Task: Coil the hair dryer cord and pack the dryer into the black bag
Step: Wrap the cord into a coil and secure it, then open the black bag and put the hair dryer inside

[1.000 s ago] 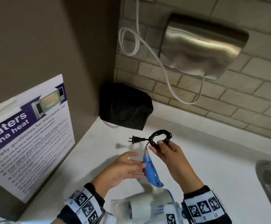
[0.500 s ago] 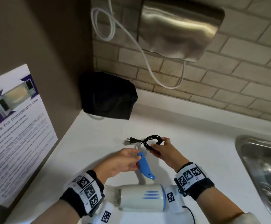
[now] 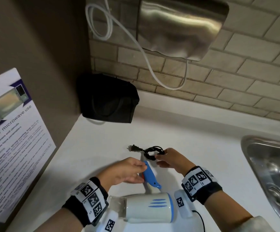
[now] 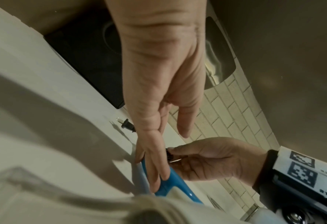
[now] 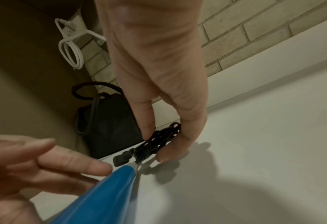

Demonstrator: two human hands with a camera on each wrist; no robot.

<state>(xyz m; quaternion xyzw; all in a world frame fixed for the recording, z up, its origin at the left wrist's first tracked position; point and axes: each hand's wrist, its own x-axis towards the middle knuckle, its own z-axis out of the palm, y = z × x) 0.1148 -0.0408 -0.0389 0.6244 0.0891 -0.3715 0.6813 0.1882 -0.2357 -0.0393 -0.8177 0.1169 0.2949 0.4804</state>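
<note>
1. The white table (image 3: 194, 141) carries everything; a steel sink (image 3: 273, 166) is cut off at the right edge of the head view.
2. A steel wall dryer (image 3: 179, 25) hangs on the brick wall, its top cut off, with a white cable (image 3: 146, 59) looping from it.
3. A microwave safety poster (image 3: 14, 131) leans on the left wall; its left part runs out of frame and the small print is unreadable.
4. The black bag (image 3: 107, 99) stands in the back corner, well apart from both hands. Whether it is open cannot be told.
5. The hair dryer (image 3: 149, 207) lies on its side at the near edge of the table, between the two wrists. Its blue handle (image 3: 150, 174) points away toward the cord; wristband gear hides part of the barrel.
6. The left hand (image 3: 124, 171) has straight fingers lying along the handle, a released grip. In the left wrist view the fingers (image 4: 154, 166) rest on the blue plastic.
7. The right hand (image 3: 172, 159) pinches the coiled cord (image 3: 152, 152) between thumb and fingers, a grasping grip, just beyond the handle's tip. In the right wrist view the coil (image 5: 158, 141) sits between thumb and fingertips, low over the table.
8. The plug (image 3: 134, 148) sticks out left of the coil, free of both hands; its prongs are too small to make out.
</note>
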